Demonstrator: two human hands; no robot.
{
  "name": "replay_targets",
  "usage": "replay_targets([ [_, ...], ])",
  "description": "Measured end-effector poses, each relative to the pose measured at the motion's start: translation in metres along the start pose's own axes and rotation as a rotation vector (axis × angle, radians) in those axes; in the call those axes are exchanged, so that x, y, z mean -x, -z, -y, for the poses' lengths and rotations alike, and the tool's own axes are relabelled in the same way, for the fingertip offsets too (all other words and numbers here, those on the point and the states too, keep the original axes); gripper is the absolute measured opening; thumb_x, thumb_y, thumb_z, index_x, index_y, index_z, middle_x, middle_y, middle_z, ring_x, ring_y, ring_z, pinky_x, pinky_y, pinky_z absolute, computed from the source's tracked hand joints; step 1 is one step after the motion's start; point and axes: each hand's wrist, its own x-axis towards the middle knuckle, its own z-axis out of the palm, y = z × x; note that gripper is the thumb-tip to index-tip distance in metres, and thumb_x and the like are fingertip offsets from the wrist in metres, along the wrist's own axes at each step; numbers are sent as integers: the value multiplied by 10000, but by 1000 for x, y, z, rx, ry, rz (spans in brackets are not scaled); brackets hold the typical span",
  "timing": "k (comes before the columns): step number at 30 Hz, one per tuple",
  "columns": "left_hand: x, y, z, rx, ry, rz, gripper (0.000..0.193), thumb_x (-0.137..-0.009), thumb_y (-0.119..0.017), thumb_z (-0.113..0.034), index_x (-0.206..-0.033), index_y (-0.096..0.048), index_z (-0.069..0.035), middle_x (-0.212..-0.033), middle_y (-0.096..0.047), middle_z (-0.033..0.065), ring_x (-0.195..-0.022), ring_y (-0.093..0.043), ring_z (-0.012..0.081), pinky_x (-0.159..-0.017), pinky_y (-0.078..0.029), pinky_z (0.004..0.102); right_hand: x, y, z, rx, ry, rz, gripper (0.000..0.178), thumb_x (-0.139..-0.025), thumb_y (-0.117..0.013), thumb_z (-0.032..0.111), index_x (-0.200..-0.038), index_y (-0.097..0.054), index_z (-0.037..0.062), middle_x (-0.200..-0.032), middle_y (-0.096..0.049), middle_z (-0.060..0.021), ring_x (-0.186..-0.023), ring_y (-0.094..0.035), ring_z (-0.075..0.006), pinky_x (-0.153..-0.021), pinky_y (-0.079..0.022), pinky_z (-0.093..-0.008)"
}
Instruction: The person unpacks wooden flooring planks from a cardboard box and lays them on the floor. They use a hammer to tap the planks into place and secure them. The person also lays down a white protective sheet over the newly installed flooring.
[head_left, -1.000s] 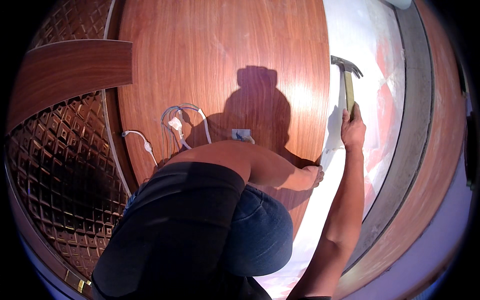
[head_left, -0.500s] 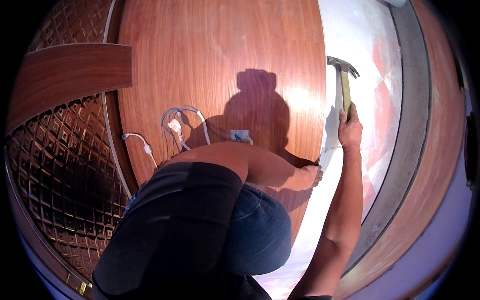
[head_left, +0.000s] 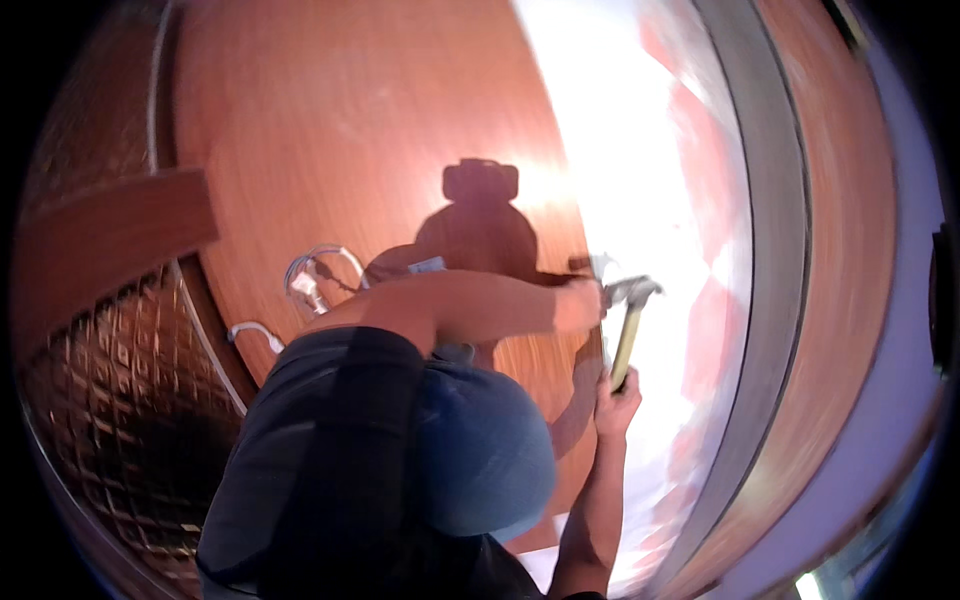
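My right hand (head_left: 618,402) grips a claw hammer (head_left: 627,345) by its yellowish handle. The hammer's dark head is beside the fingers of my left hand (head_left: 580,305); blur hides whether they touch. My left hand is closed at the right edge of a reddish-brown wood-grain panel (head_left: 350,110). Whatever its fingers hold, if anything, cannot be made out. My left arm reaches across the panel, above my knee in blue denim (head_left: 485,450).
A white plug with a looped cable (head_left: 307,288) and a pale socket plate (head_left: 428,265) are on the panel. At left, a brown board (head_left: 120,225) crosses dark patterned panelling (head_left: 130,420). A pale, red-patched surface (head_left: 705,190) borders a grey strip (head_left: 770,200) at right.
The hammer has swung down and left, from well beyond my left hand to right beside it. My right hand has come nearer with it. The whole view has shifted and tilted.
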Motion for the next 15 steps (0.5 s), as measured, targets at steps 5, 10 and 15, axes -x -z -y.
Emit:
replay_targets([
  [5, -5, 107, -31, -152, -257, 581, 452, -638, -920, -343, -967, -785, -65, -999, -730, 112, -1062, -670, 292, -944, -545, 375, 203, 17, -88, 222, -289, 138, 433, -850, -696, 269, -1262, -628, 156, -888, -698, -231, -772, -691, -431, -695, -561, -515],
  [10, -1, 84, -47, -29, -85, 457, 692, -901, -727, -450, -1385, -552, 12, -1317, -518, 214, -1216, -536, 381, -1059, -458, 469, 301, 1, -139, 287, 49, 93, 294, -857, -699, 295, -1111, -652, 156, -929, -716, -127, -914, -693, -352, -793, -562, -470],
  [15, 8, 97, -19, -46, -36, 487, 578, -868, -740, -303, -1328, -602, 18, -1183, -564, 241, -1163, -539, 406, -1019, -451, 438, 294, -56, -155, 166, 86, 330, 281, -829, -717, 329, -1019, -679, 124, -1025, -699, -96, -1007, -672, -331, -827, -549, -474],
])
